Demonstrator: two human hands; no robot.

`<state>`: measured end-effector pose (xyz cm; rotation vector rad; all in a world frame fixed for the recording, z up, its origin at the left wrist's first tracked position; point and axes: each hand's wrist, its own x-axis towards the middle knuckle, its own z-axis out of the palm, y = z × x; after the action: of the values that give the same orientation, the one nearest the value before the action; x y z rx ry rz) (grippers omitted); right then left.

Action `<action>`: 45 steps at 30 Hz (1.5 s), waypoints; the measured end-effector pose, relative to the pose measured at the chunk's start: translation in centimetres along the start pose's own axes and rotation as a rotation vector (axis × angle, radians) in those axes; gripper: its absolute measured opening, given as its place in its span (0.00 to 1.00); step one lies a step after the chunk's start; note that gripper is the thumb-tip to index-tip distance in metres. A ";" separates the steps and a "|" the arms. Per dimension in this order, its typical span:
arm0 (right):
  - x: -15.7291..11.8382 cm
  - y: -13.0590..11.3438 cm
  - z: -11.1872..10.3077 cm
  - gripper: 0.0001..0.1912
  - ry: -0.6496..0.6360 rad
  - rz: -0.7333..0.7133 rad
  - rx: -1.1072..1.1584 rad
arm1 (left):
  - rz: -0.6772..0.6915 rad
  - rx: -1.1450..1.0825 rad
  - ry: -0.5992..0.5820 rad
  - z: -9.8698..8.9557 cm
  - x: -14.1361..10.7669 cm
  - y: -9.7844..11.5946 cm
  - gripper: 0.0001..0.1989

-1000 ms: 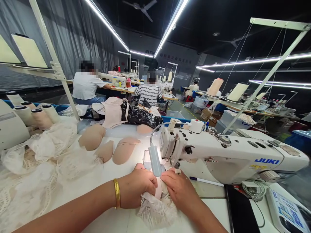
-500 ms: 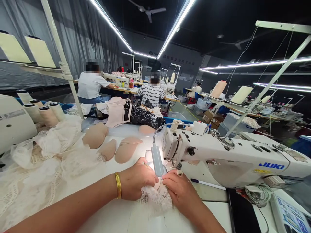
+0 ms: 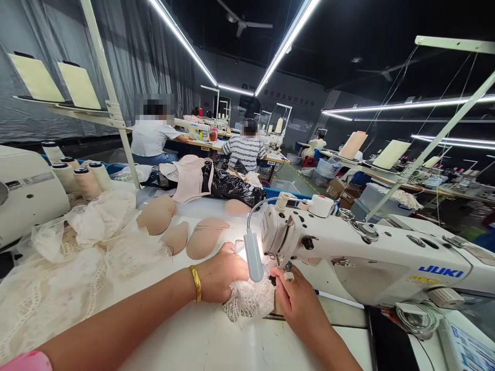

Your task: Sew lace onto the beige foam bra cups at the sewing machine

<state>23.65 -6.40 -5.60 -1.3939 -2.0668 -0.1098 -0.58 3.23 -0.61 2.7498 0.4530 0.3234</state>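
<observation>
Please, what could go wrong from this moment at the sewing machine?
The right hand is close to the sewing machine, so a finger could be hurt. The lace by the left hand is crumpled and might catch. The lamp partly hides the area between the hands; a slip might go unseen.

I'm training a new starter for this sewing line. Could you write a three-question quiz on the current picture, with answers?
1. Multiple choice: what is the left hand touching? (a) a thread cone (b) the cream lace (c) a pen

2. True or false: the left arm wears a gold bracelet.

3. Fill in the blank: the blue letters on the sewing machine by the right hand spell ____.

Key: 1. b; 2. true; 3. JUKI
</observation>
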 end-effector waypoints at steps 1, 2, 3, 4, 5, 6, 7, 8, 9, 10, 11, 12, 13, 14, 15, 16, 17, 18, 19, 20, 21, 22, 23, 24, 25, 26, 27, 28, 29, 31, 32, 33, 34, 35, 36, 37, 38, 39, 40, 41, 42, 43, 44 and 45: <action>0.1 0.0 -0.1 0.16 0.017 0.014 0.023 | -0.001 0.016 0.001 0.0 0.0 0.0 0.14; 0.3 0.0 -0.1 0.15 0.021 0.025 0.042 | 0.002 0.027 0.004 0.1 0.1 -0.1 0.14; 0.4 0.0 -0.2 0.14 0.024 0.034 0.055 | 0.006 0.033 0.006 0.1 0.1 -0.1 0.14; 0.5 0.0 -0.2 0.14 0.025 0.039 0.064 | 0.009 0.036 0.006 0.1 0.1 0.0 0.14; 0.5 -0.1 -0.2 0.13 0.027 0.039 0.070 | 0.010 0.037 0.000 0.2 0.1 0.0 0.15; 0.5 -0.1 -0.2 0.13 0.032 0.035 0.074 | 0.010 0.038 -0.010 0.2 0.1 0.1 0.16; 0.5 -0.1 -0.2 0.13 0.041 0.030 0.074 | 0.009 0.038 -0.021 0.2 0.1 0.2 0.18; 0.4 -0.2 -0.2 0.12 0.049 0.026 0.073 | 0.007 0.039 -0.030 0.2 0.0 0.2 0.19; 0.4 -0.2 -0.2 0.12 0.061 0.024 0.069 | 0.004 0.044 -0.042 0.1 0.0 0.3 0.19; 0.3 -0.2 -0.2 0.12 0.072 0.017 0.064 | -0.001 0.052 -0.056 0.1 -0.1 0.3 0.19; 0.3 -0.3 -0.2 0.12 0.087 0.008 0.061 | -0.008 0.062 -0.071 0.0 -0.2 0.3 0.19; 0.2 -0.4 -0.3 0.12 0.096 -0.001 0.058 | -0.014 0.074 -0.087 0.0 -0.3 0.2 0.19; 0.2 -0.6 -0.4 0.12 0.099 -0.010 0.054 | -0.019 0.085 -0.102 -0.1 -0.5 0.2 0.18; 0.2 -0.8 -0.5 0.12 0.098 -0.024 0.050 | -0.021 0.093 -0.110 -0.2 -0.6 0.2 0.17; 0.2 -1.1 -0.7 0.12 0.088 -0.042 0.048 | -0.023 0.104 -0.108 -0.2 -0.8 0.2 0.15; 0.2 -1.4 -0.9 0.12 0.071 -0.069 0.050 | -0.031 0.121 -0.094 -0.3 -1.1 0.3 0.13; 0.2 -1.7 -1.0 0.11 0.049 -0.106 0.060 | -0.050 0.149 -0.071 -0.3 -1.2 0.5 0.11; 0.3 -2.0 -1.2 0.11 0.019 -0.149 0.077 | -0.085 0.190 -0.044 -0.2 -1.4 0.7 0.07; 0.3 -2.3 -1.2 0.11 -0.016 -0.186 0.096 | -0.135 0.238 -0.020 -0.1 -1.5 1.0 0.04; 0.3 -2.5 -1.2 0.14 -0.060 -0.207 0.112 | -0.194 0.288 -0.007 0.0 -1.5 1.3 0.03; 0.3 -2.7 -1.0 0.16 -0.105 -0.207 0.119 | -0.250 0.332 -0.007 0.1 -1.5 1.7 0.06; 0.2 -2.8 -0.8 0.15 -0.142 -0.192 0.113 | -0.297 0.366 -0.018 0.3 -1.4 2.0 0.08; 0.2 -2.7 -0.5 0.12 -0.172 -0.165 0.089 | -0.331 0.384 -0.035 0.4 -1.3 2.4 0.10; 0.2 -2.6 -0.2 0.08 -0.191 -0.138 0.053 | -0.352 0.389 -0.054 0.6 -1.2 2.6 0.12; 0.1 -2.4 0.1 0.09 -0.204 -0.119 0.010 | -0.360 0.380 -0.070 0.6 -1.1 2.8 0.13; 0.1 -2.1 0.3 0.12 -0.210 -0.103 -0.035 | -0.361 0.363 -0.082 0.6 -1.2 2.9 0.14; 0.1 -1.8 0.4 0.14 -0.212 -0.087 -0.080 | -0.357 0.335 -0.090 0.6 -1.3 2.9 0.16; 0.0 -1.5 0.3 0.15 -0.206 -0.075 -0.116 | -0.350 0.301 -0.099 0.5 -1.4 2.8 0.17; 0.0 -1.2 0.2 0.15 -0.189 -0.066 -0.141 | -0.337 0.265 -0.106 0.3 -1.7 2.7 0.18; 0.1 -0.5 -0.2 0.15 -0.138 -0.052 -0.156 | -0.294 0.203 -0.109 0.0 -2.1 2.4 0.18; 0.2 -0.3 -0.5 0.15 -0.121 -0.048 -0.149 | -0.263 0.184 -0.106 -0.2 -2.2 2.3 0.17; 0.2 -0.1 -0.9 0.14 -0.117 -0.044 -0.138 | -0.223 0.171 -0.104 -0.3 -2.3 2.1 0.15; 0.3 0.1 -1.3 0.15 -0.129 -0.037 -0.124 | -0.182 0.164 -0.104 -0.4 -2.2 2.0 0.13; 0.4 0.2 -1.8 0.15 -0.156 -0.022 -0.109 | -0.144 0.160 -0.107 -0.4 -2.1 1.9 0.10; 0.5 0.3 -2.3 0.16 -0.193 -0.002 -0.087 | -0.112 0.158 -0.115 -0.3 -2.0 1.8 0.08; 0.6 0.3 -2.8 0.16 -0.234 0.024 -0.055 | -0.090 0.160 -0.120 -0.2 -1.8 1.7 0.08; 0.6 0.4 -3.4 0.15 -0.273 0.054 -0.010 | -0.076 0.167 -0.117 0.0 -1.6 1.6 0.08; 0.7 0.3 -3.9 0.15 -0.300 0.084 0.047 | -0.066 0.177 -0.105 0.2 -1.4 1.6 0.09; 0.8 0.3 -4.3 0.14 -0.313 0.114 0.114 | -0.055 0.190 -0.085 0.4 -1.3 1.5 0.10; 0.9 0.1 -4.5 0.13 -0.305 0.138 0.183 | -0.041 0.201 -0.060 0.7 -1.2 1.4 0.12; 1.0 0.0 -4.6 0.14 -0.282 0.154 0.244 | -0.027 0.212 -0.033 1.0 -1.1 1.3 0.13; 1.1 -0.2 -4.4 0.16 -0.251 0.162 0.293 | -0.012 0.219 -0.007 1.2 -1.0 1.2 0.14; 1.2 -0.5 -4.1 0.19 -0.223 0.159 0.321 | 0.005 0.227 0.015 1.4 -0.9 1.0 0.13; 1.3 -0.7 -3.5 0.20 -0.208 0.144 0.326 | 0.025 0.236 0.035 1.6 -0.9 0.8 0.13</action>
<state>24.33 -7.12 -1.93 -1.3875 -2.0270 0.4306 -0.75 1.76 -1.90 2.9853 0.4952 0.3443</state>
